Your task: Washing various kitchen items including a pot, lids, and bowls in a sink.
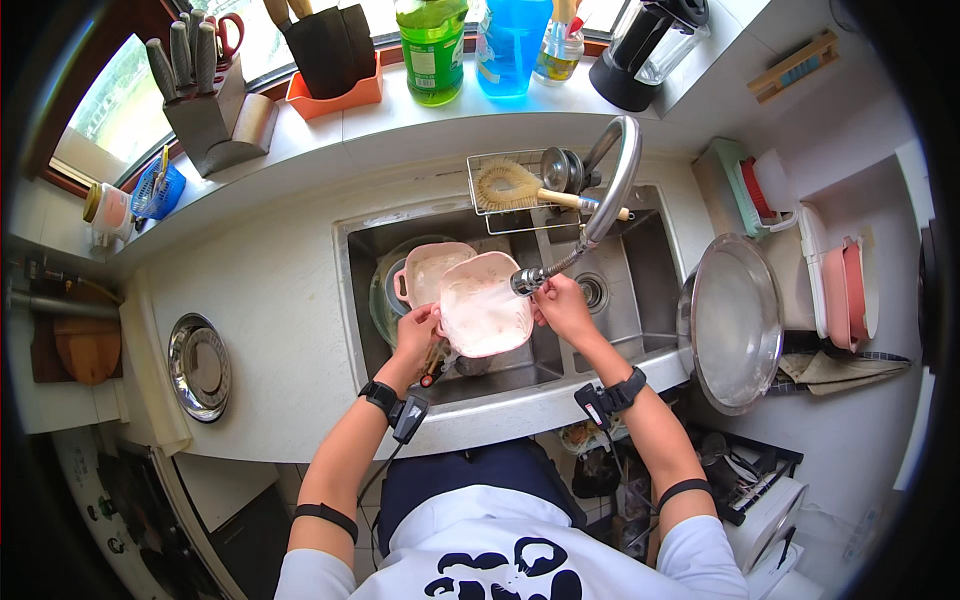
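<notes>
A pink square dish point(486, 315) is held over the left sink basin, tipped somewhat, between my left hand point(418, 330) at its left handle and my right hand point(562, 306) at its right side. Water sprays onto it from the faucet's spray head point(527, 281). Behind and left of it, a second pink dish with a handle point(431, 270) rests on other bowls in the left basin point(367, 232). A utensil with a red-ringed end lies partly hidden beneath the held dish.
A wire rack point(480, 159) with a bristle brush point(510, 186) spans the sink's back. A large metal basin point(739, 322) stands at the right. Metal plates point(199, 367) lie on the left counter. A knife block point(206, 112), bottles and a blender point(637, 56) line the sill.
</notes>
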`<state>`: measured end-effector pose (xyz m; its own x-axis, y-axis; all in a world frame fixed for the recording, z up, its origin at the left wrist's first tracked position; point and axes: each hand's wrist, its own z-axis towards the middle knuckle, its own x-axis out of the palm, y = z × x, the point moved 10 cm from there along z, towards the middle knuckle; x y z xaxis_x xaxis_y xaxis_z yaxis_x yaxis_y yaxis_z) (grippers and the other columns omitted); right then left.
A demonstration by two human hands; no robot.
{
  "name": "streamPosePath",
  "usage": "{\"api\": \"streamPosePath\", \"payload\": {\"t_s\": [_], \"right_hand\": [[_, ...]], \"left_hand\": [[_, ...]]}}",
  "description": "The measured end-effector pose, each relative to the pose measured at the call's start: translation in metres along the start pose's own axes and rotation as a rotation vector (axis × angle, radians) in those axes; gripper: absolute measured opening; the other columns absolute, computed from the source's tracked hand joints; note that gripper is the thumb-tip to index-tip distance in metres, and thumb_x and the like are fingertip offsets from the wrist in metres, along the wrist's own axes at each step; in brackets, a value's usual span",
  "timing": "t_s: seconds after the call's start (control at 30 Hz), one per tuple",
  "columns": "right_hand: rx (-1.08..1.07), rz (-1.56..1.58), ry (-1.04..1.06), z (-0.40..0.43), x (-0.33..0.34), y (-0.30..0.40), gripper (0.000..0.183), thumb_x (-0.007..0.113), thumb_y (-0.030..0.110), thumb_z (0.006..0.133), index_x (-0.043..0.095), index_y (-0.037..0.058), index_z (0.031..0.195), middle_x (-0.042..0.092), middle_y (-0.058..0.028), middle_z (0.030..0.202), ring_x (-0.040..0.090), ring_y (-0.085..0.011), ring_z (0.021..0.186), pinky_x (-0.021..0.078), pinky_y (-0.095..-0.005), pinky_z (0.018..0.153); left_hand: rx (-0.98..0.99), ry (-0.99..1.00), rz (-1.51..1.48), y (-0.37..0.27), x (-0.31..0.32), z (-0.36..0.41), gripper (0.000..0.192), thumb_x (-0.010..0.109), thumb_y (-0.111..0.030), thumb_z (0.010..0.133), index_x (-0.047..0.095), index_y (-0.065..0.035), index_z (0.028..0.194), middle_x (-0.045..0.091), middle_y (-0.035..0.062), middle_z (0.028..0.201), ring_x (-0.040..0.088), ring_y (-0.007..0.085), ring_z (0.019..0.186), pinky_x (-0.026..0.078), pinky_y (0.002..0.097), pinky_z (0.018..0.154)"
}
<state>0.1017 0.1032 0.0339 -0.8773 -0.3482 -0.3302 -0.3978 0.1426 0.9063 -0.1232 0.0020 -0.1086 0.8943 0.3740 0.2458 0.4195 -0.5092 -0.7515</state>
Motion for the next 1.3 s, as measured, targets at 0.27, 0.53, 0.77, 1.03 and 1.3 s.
{"api": "streamPosePath", "payload": {"t_s": [0.27,0.53,0.77,1.03,1.3], "right_hand": [[0.172,0.200,0.016,-0.005,0.000,-0.025,0.018,0.051,0.006,0.084,0.058,-0.0035,0.097,0.056,-0.0038,0.057,0.052,-0.0093,0.042,0.0398,-0.0219,0.035],[0.423,0.241,0.174,-0.015,0.038,-0.096,0.023,0.044,0.006,0.085,0.061,0.0009,0.100,0.052,0.0002,0.059,0.045,-0.0069,0.044,0.0356,-0.0208,0.038],[0.506,0.222,0.304,-0.009,0.098,-0.129,0.027,0.044,0.010,0.087,0.051,0.0041,0.112,0.053,-0.0024,0.062,0.047,-0.0094,0.046,0.0371,-0.0222,0.040],[0.433,0.191,0.395,0.015,0.128,-0.121,0.015,0.046,0.007,0.086,0.048,0.0014,0.099,0.057,-0.0054,0.064,0.055,-0.0108,0.053,0.0453,-0.0223,0.047],[0.089,0.395,0.132,0.027,0.076,-0.063,0.011,0.045,0.003,0.082,0.053,0.0017,0.089,0.058,-0.0065,0.066,0.055,-0.0120,0.053,0.0452,-0.0241,0.049]], "left_hand": [[-0.131,0.031,-0.025,0.011,0.006,-0.026,0.019,0.050,-0.010,0.089,0.056,0.0052,0.098,0.059,0.0068,0.082,0.058,0.0132,0.069,0.051,0.0251,0.061],[-0.150,0.054,-0.033,-0.036,-0.014,-0.060,0.019,0.056,-0.013,0.086,0.059,-0.0021,0.100,0.063,0.0021,0.084,0.059,0.0079,0.074,0.047,0.0206,0.062],[0.073,-0.013,0.095,-0.094,-0.010,-0.081,0.023,0.061,-0.012,0.082,0.057,-0.0015,0.102,0.063,0.0024,0.086,0.060,0.0084,0.074,0.049,0.0239,0.066],[0.382,-0.013,0.257,-0.140,-0.016,-0.095,0.025,0.057,-0.002,0.081,0.057,0.0052,0.105,0.063,0.0080,0.088,0.059,0.0104,0.075,0.050,0.0245,0.068],[0.458,-0.163,0.163,-0.101,-0.048,-0.062,0.022,0.055,-0.001,0.083,0.058,0.0024,0.105,0.062,0.0059,0.091,0.059,0.0106,0.079,0.048,0.0236,0.071]]}}
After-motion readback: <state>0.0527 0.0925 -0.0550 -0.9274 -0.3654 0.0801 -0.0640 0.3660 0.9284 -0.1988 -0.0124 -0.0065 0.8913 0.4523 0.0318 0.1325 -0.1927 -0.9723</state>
